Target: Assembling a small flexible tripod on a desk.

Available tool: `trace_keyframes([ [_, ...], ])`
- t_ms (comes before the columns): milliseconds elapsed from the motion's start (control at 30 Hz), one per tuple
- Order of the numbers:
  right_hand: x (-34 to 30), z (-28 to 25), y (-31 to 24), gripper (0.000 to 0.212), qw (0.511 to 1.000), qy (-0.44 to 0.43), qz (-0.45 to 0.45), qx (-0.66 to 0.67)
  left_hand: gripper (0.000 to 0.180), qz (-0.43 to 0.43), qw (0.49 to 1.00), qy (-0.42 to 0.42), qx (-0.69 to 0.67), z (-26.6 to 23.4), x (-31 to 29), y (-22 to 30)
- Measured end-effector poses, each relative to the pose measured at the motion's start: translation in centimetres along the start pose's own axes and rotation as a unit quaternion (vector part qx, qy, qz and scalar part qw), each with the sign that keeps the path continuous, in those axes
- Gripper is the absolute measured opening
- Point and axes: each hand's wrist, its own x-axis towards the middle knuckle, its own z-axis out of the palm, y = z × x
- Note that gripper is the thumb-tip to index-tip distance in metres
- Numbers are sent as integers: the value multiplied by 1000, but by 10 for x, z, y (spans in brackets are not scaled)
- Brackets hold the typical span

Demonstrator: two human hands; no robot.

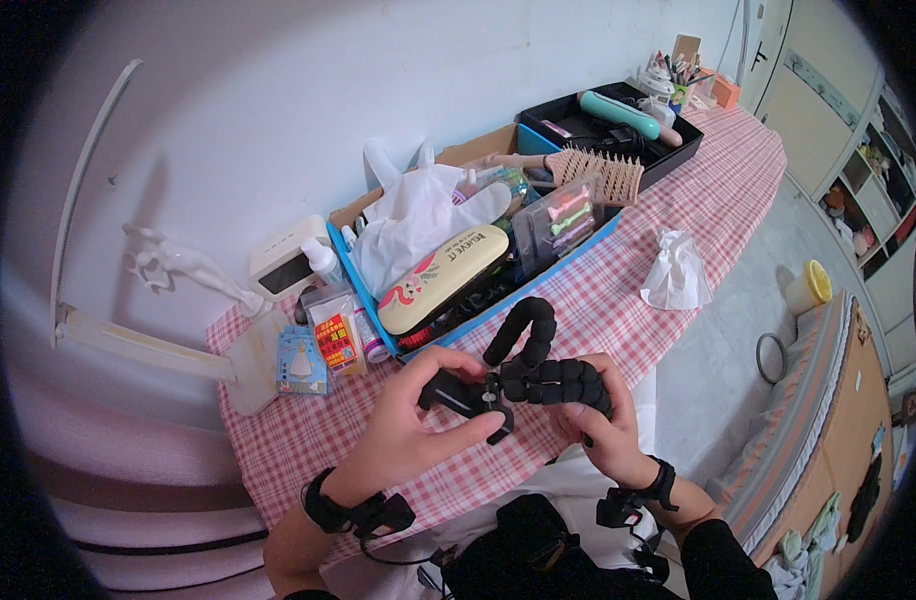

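Above my lap, near the front edge of the table, I hold a black flexible-leg tripod (553,372) with both hands. My left hand (418,405) is closed around the flat black clamp at its head, with thumb and fingers on either side. My right hand (608,430) grips the bumpy, segmented legs that point right. Another leg curls up in a hook toward the cardboard box. Part of the clamp is hidden behind my left fingers, and the leg ends are partly covered by my right hand. Black straps with small devices sit on both wrists.
A red-checked tablecloth (678,210) covers the table. Against the wall stands an open box (448,345) holding a cream case (446,275), white gloves and a wooden hairbrush (603,172). Crumpled tissue (675,272) lies to its right. A white lamp (148,345), small packets (303,360) and a clock are left.
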Motion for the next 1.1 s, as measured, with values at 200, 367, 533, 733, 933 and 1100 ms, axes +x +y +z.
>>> trace_keyframes([
  [200,-1,3,-1,34,997,17,-19,-79,39,16,995,34,94,5,0,4],
  [367,-1,4,-3,34,995,18,-36,-94,32,132,970,83,186,6,2,-2],
  [533,0,6,-2,34,992,20,-45,-118,32,143,960,94,222,8,3,-1],
  [733,1,8,-2,31,989,27,-50,-135,31,126,963,100,217,12,2,4],
  [933,0,9,-5,33,990,35,-34,-136,27,215,927,133,278,10,4,3],
  [1100,2,12,-4,32,984,38,-65,-159,24,229,910,136,317,8,3,3],
])
